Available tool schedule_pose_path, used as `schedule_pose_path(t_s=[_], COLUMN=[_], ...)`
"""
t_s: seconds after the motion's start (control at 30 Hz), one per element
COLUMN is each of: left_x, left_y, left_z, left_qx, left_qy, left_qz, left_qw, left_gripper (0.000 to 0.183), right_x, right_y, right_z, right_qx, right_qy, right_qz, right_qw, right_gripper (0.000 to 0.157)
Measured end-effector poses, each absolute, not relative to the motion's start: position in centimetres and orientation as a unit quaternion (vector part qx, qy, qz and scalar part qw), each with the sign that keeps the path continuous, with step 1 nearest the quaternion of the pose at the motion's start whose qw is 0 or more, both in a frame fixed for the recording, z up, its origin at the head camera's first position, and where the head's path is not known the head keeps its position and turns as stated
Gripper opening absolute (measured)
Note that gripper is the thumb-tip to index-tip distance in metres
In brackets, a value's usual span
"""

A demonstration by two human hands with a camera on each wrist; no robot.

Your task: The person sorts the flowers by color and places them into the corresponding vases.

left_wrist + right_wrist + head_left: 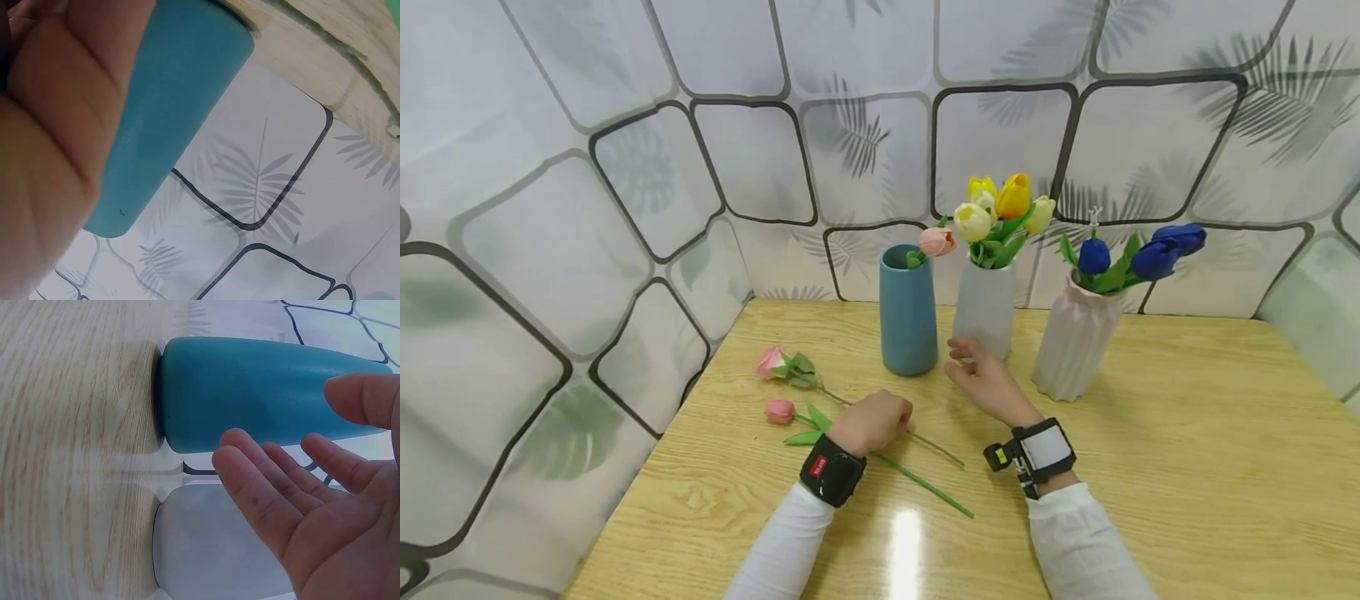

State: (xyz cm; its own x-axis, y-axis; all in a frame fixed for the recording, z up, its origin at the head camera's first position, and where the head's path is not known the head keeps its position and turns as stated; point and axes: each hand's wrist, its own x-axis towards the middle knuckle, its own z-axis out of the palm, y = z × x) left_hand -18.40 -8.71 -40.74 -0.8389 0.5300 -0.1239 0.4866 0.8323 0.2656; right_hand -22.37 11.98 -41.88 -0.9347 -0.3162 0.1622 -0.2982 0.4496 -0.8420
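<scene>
My left hand (pixel 872 421) is over the middle of two flower stems on the table, its fingers bent downward. The fingertips are hidden, so I cannot tell whether they pinch a stem. One flower is a pink rose (pixel 771 363) with a thin stem; the other is a pink tulip (pixel 780 411) with a green stem. Relaxed and holding nothing, my right hand (pixel 988 385) is in front of the white vase (pixel 985 304). In the right wrist view its palm (pixel 344 537) shows, fingers spread. A blue vase (pixel 908 317) with a peach-pink tulip (pixel 937 242) stands between and beyond both hands.
Yellow and cream tulips (pixel 1000 208) fill the white vase. To its right, a pale pink pleated vase (pixel 1075 342) holds blue tulips (pixel 1153 258). Behind the wooden table (pixel 1210 433) hangs a patterned cloth (pixel 865 133), which also lines the left side.
</scene>
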Motion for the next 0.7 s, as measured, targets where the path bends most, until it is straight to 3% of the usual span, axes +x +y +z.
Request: schedule_pose_path(t_s=[0.33,0.7], left_x=[-18.9,-19.02], left_y=[-8.7,-9.11], left_z=[-41.1,-40.93], left_qx=[0.219,0.133], left_qy=[0.965,0.966], left_qz=[0.129,0.219], left_qw=[0.07,0.045], left_gripper=[0.038,0.012], right_x=[-22.35,-22.36], right_y=[11.91,11.73], right_z=[-41.99,-42.48], right_qx=[-0.187,-0.193], right_qy=[0.851,0.855], right_qz=[-0.49,-0.482], right_qw=[0.007,-0.006], right_gripper=[0.042,0.038])
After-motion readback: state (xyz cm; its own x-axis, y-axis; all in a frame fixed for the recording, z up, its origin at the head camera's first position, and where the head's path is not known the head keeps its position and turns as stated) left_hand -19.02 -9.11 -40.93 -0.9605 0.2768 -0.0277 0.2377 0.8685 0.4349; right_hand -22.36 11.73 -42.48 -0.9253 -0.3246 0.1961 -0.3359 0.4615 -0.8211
